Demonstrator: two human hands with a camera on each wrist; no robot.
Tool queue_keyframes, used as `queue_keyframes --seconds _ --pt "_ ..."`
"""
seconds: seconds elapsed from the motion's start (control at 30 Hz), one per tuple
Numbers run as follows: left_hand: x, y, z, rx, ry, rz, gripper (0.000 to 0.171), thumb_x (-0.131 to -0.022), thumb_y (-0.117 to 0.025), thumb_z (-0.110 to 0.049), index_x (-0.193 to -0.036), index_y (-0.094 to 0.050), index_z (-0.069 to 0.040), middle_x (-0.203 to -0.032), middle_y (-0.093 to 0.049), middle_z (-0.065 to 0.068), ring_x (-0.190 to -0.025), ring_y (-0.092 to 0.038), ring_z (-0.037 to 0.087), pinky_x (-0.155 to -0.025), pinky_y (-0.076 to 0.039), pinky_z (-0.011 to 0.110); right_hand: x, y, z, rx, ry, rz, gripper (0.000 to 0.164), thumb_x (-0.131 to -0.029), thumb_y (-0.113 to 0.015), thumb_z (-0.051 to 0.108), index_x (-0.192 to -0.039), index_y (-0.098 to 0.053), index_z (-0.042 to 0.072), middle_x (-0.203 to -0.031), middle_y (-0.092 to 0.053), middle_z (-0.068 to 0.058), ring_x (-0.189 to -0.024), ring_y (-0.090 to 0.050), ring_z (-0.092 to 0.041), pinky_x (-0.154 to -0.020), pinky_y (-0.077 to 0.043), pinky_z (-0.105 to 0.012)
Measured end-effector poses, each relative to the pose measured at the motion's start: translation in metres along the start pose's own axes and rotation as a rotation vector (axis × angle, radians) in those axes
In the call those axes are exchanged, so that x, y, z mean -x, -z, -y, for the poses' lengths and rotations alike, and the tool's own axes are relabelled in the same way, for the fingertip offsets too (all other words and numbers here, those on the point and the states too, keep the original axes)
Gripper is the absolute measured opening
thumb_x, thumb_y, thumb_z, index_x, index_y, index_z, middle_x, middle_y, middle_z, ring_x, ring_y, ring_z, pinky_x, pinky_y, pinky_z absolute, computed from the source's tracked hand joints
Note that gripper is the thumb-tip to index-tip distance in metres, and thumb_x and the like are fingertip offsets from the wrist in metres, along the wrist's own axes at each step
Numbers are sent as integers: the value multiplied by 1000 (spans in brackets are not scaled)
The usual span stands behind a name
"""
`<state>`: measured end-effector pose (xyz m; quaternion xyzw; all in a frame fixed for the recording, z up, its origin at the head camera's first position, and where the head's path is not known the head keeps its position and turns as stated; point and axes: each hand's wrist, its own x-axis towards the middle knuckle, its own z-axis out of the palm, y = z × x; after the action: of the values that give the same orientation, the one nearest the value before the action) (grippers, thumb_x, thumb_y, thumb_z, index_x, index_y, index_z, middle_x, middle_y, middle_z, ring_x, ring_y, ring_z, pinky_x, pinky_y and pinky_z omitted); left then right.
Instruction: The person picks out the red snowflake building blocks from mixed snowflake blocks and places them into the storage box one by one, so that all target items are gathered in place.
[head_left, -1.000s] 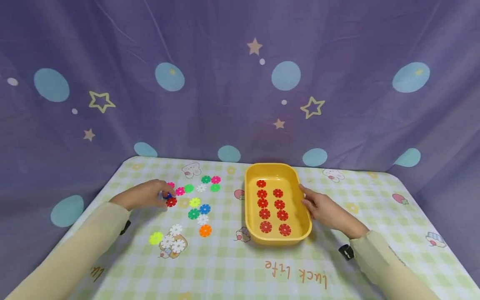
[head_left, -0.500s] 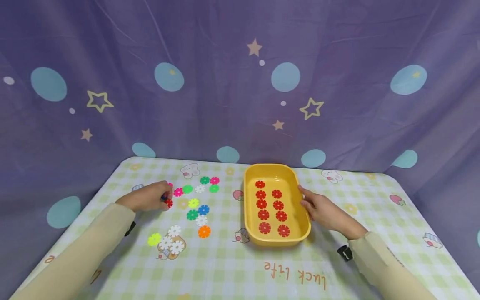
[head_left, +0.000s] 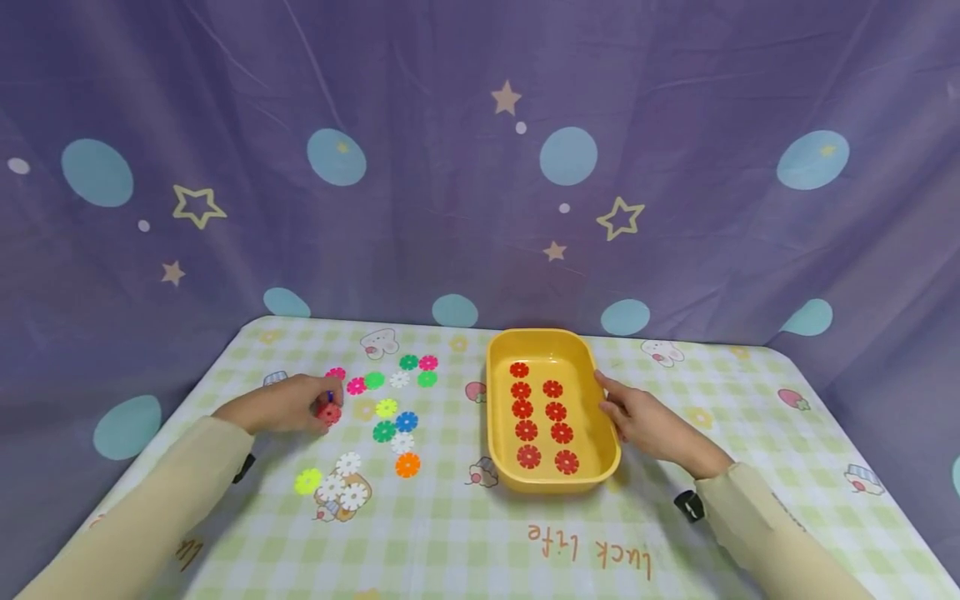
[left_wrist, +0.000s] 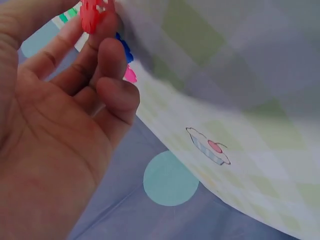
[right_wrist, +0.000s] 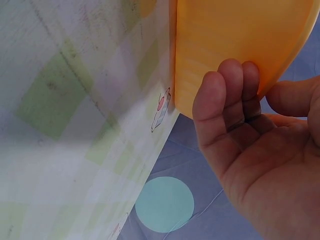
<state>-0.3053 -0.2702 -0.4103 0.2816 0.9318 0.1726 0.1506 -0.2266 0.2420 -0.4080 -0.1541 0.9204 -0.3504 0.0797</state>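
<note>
My left hand [head_left: 288, 403] pinches a red snowflake disc [head_left: 330, 414] between thumb and fingertips. In the left wrist view this red disc [left_wrist: 91, 17] shows at the top, standing on edge. A blue disc [left_wrist: 125, 49] lies behind the fingers, and a pink disc [left_wrist: 130, 75] is near it. My right hand [head_left: 647, 422] grips the right wall of a yellow tray [head_left: 558, 483]. The right wrist view shows the thumb at the rim and the other fingers against the outside of the tray [right_wrist: 215, 40]. Red snowflake discs [head_left: 528, 457] lie flat inside in two columns.
Loose discs lie on the checked tablecloth [head_left: 450, 533] left of the tray, among them an orange disc [head_left: 407, 465], several white discs [head_left: 352, 497] and a yellow disc [head_left: 307, 481]. A purple curtain [head_left: 420, 217] hangs behind the table's far edge.
My left fingers have closed on the red disc, which lay beside them earlier, and have drawn it slightly left and nearer. The right hand keeps its hold on the tray.
</note>
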Motion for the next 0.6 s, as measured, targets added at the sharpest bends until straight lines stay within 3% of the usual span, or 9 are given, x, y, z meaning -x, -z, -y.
queue_keyframes --seconds 0.27,0.6 --pt "7 0 -7 9 -64 10 28 -74 -69 6 -85 -58 -17 -75 -53 -1 -71 -49 18 -62 -41 28 1 1 1 -5 2 -2 52 -100 -44 8 -147 -24 -1 -66 -48 -3 -53 -47 -17 -50 -41 -27" --pt "6 -4 -9 18 -95 -5 23 -77 -73 -2 -85 -60 -20 -77 -55 -2 -71 -50 16 -62 -43 28 1 0 2 -14 -2 -2 52 -100 -44 8 -147 -24 -1 -68 -47 -4 -53 -46 -16 -50 -41 -27"
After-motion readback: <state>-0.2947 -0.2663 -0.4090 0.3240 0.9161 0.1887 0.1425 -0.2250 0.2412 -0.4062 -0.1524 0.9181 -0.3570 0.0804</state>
